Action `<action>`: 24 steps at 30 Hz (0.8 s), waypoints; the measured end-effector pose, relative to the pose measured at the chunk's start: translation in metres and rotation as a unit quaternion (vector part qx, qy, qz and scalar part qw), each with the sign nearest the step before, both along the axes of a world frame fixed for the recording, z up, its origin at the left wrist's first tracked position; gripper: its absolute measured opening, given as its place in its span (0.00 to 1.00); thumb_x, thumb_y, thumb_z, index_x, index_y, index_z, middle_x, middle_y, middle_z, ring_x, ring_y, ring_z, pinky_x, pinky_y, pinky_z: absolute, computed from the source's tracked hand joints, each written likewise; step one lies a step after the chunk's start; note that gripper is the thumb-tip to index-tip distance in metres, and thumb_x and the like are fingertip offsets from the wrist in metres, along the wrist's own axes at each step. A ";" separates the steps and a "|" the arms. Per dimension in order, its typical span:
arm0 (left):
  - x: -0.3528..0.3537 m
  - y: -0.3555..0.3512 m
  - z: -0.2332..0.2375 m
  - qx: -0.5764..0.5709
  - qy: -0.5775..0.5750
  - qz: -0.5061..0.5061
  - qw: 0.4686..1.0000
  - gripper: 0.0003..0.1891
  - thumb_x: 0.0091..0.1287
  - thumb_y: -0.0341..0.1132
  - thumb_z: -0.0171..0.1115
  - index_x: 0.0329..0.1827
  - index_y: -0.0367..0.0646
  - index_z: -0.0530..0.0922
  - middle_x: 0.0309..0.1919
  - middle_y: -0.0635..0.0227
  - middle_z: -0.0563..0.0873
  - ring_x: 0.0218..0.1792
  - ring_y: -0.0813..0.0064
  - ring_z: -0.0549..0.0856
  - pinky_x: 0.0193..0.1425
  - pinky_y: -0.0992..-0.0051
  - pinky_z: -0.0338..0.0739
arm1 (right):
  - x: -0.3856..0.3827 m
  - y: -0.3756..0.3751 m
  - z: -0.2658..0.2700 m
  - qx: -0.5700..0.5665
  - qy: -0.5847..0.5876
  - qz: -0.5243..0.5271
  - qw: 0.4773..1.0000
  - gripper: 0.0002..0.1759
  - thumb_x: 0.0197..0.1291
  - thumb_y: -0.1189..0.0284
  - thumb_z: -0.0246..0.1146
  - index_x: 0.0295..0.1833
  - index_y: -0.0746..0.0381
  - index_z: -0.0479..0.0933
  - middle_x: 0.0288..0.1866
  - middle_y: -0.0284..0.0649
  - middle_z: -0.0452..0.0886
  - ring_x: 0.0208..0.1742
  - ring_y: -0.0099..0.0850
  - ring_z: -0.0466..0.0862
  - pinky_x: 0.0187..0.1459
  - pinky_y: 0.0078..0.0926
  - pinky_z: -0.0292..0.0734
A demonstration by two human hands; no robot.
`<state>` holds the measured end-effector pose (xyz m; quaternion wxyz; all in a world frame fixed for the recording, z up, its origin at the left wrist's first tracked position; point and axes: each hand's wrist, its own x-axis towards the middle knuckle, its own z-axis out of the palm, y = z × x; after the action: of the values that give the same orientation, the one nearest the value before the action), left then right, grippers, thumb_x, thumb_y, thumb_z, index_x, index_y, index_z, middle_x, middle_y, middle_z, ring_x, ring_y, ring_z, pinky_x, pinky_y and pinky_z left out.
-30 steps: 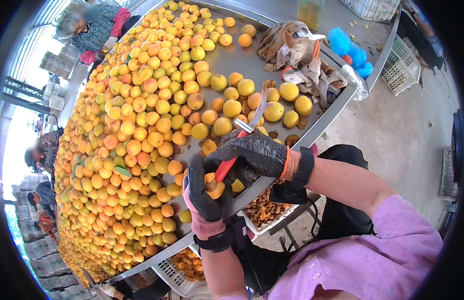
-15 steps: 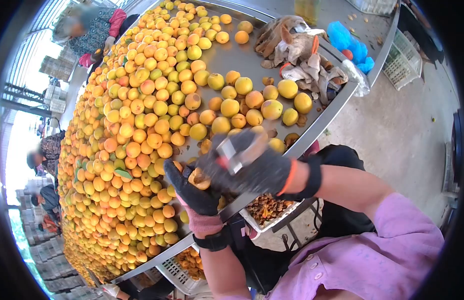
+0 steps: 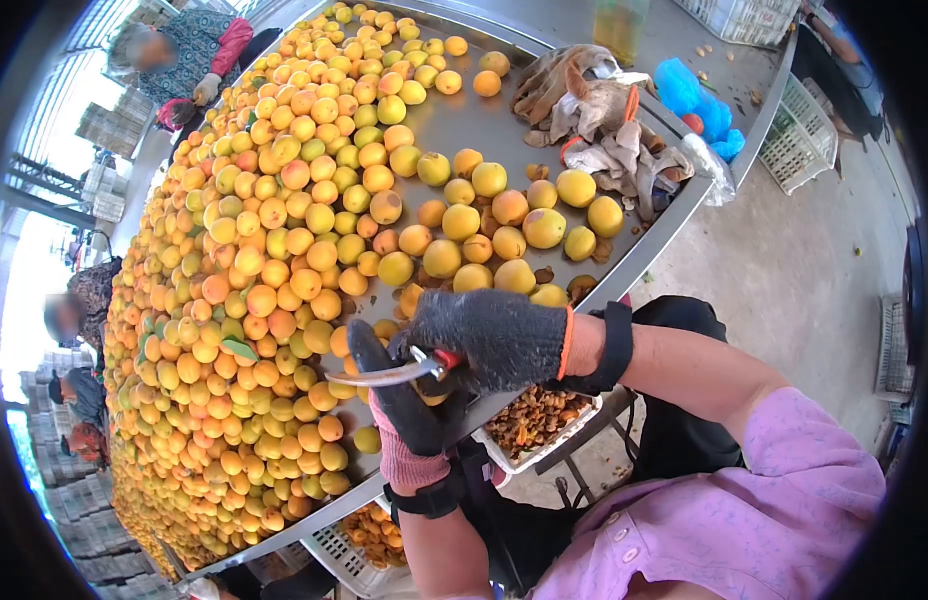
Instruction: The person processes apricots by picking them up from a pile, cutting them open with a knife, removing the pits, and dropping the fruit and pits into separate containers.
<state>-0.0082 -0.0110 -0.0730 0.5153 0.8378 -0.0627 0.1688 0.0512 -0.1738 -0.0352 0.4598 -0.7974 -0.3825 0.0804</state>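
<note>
My right hand (image 3: 489, 338), in a dark glove with an orange cuff, is closed on a small tool (image 3: 404, 372) with red on its handle and a curved metal blade. The blade reaches left across my left hand (image 3: 409, 405), which wears a dark and pink glove. The left fingers are curled beneath the tool and right hand; a bit of yellow-orange fruit shows between them, mostly hidden. Both hands are at the edge of a metal table (image 3: 674, 225), beside a large heap of apricots (image 3: 274, 270).
Dirty cloth gloves (image 3: 594, 110) and a blue plastic bag (image 3: 694, 95) lie at the table's far right. Below the edge are a tray of dark pieces (image 3: 534, 420) and a basket of orange halves (image 3: 369, 540). Other people stand at the left and upper right.
The tool, blurred before, has turned so its blade points left over my left hand. The open apricot piece seen in my left hand is now largely covered by my right hand.
</note>
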 end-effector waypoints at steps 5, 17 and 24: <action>-0.004 -0.005 0.029 0.172 -0.097 -0.043 0.979 0.39 0.61 0.40 0.61 0.70 0.32 0.50 0.60 0.52 0.70 0.53 0.60 0.77 0.59 0.66 0.70 | -0.024 0.025 -0.007 -0.051 -0.122 -0.088 0.987 0.21 0.46 0.72 0.63 0.50 0.60 0.71 0.35 0.47 0.74 0.31 0.43 0.80 0.29 0.34 0.77; -0.018 0.038 0.064 -0.307 0.206 0.117 0.922 0.26 0.65 0.45 0.52 0.56 0.29 0.71 0.33 0.58 0.82 0.23 0.75 0.81 0.25 0.82 0.76 | 0.038 0.036 -0.010 -0.126 -0.057 -0.210 0.968 0.12 0.47 0.70 0.64 0.37 0.65 0.76 0.23 0.47 0.77 0.31 0.44 0.81 0.31 0.39 0.74; -0.022 0.054 0.054 -0.241 0.148 0.045 0.958 0.21 0.61 0.28 0.49 0.58 0.34 0.72 0.40 0.55 0.81 0.30 0.73 0.84 0.28 0.79 0.78 | 0.041 0.055 -0.032 -0.215 -0.067 -0.151 0.962 0.09 0.47 0.72 0.62 0.35 0.63 0.75 0.33 0.49 0.79 0.37 0.47 0.81 0.35 0.42 0.75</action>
<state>-0.0300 0.0431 -0.0186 0.6974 0.7063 0.0945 0.0758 0.0919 -0.1192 -0.0672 0.2573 -0.9298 -0.2608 0.0368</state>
